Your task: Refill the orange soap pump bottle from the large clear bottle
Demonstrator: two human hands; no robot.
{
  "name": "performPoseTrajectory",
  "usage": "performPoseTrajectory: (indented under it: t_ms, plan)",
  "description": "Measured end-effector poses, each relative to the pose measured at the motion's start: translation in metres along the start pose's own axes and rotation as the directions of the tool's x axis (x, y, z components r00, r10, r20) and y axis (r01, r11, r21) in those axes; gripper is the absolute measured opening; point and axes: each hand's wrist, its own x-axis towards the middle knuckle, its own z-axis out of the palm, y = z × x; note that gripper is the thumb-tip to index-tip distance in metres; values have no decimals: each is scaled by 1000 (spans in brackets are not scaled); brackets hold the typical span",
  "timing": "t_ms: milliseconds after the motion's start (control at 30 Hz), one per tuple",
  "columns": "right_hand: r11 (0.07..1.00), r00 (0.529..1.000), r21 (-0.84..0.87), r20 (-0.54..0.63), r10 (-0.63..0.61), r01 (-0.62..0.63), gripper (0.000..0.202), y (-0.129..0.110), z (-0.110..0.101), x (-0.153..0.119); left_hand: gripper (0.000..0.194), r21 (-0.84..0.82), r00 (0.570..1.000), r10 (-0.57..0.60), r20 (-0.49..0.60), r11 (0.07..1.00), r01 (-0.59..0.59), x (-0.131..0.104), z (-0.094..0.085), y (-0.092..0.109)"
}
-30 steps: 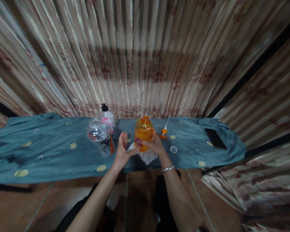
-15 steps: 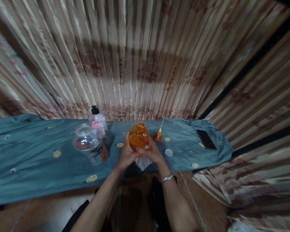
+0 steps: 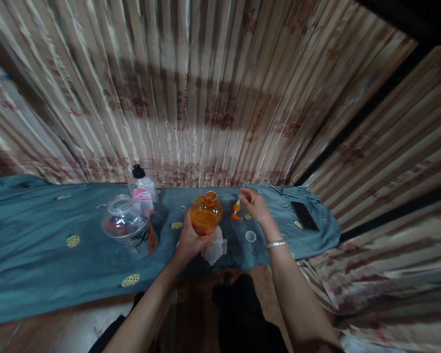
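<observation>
An amber bottle (image 3: 207,214) with an uncapped mouth is tilted a little in my left hand (image 3: 192,239), whose fingers wrap round its lower left side. My right hand (image 3: 255,205), with a silver bracelet at the wrist, is over the pump head (image 3: 236,210), which is orange and white with a thin tube. Its fingertips are by the upper part of the pump; whether they touch it is unclear. Under the bottle lies a crumpled white tissue (image 3: 215,250). A small round clear lid (image 3: 250,236) rests below my right hand.
On the left of the teal cloth (image 3: 40,245) stand a large clear plastic jar (image 3: 127,228) and a clear bottle with a black cap and pink label (image 3: 143,191). A dark phone (image 3: 305,216) lies at the right. A pleated curtain (image 3: 206,98) hangs behind.
My right hand has let go of the amber bottle and moved right and up to the pump head. My left hand still holds the bottle. The view has shifted slightly.
</observation>
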Motion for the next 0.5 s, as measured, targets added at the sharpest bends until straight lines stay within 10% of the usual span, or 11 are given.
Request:
performPoseTrajectory:
  t_ms: [267,500]
  plan:
    - [892,965,-416,249,-75,177,40,16,26,13,51,1,1000,-14,5,1000,14,-1,-4,-1]
    - [752,879,-530,457,-137,393,27,26,40,11,106,-12,999,-52,-1,999,52,-3,-4,-3]
